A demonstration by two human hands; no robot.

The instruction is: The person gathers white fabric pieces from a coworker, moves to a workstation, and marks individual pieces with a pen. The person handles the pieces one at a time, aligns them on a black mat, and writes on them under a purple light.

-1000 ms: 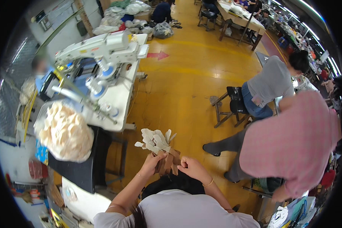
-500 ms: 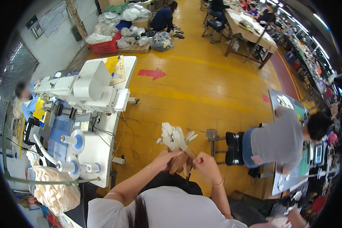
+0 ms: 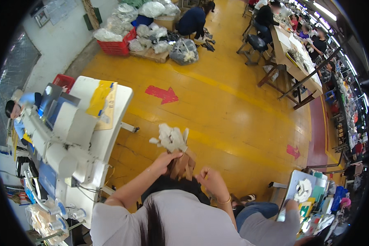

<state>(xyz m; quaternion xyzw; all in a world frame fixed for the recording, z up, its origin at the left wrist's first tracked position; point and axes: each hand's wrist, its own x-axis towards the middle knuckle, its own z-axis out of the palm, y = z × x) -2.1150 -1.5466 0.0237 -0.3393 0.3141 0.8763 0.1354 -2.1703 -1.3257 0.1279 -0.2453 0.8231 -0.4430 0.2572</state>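
My left hand [image 3: 165, 161] is closed around the middle of a bundle of strips [image 3: 182, 165]. Whitish, glove-like pieces [image 3: 172, 137] fan out at its far end, and flat brown strips hang at the near end. My right hand [image 3: 214, 183] is just right of the brown ends, a small gap away, with its fingers curled together. Whatever those fingers hold, if anything, is too small to make out.
To my left stands a white sewing machine [image 3: 65, 153] on a white table [image 3: 121, 96], with thread cones nearby. At right, a person in grey [image 3: 266, 229] sits by a workbench [image 3: 289, 186]. Ahead are a red crate [image 3: 117, 46], filled bags [image 3: 183, 52] and a crouching person [image 3: 192, 21].
My view has shifted forward, past the sewing machine and the seated person. My right hand, which was at the brown strips, is now slightly apart from them; my left hand still holds the bundle.
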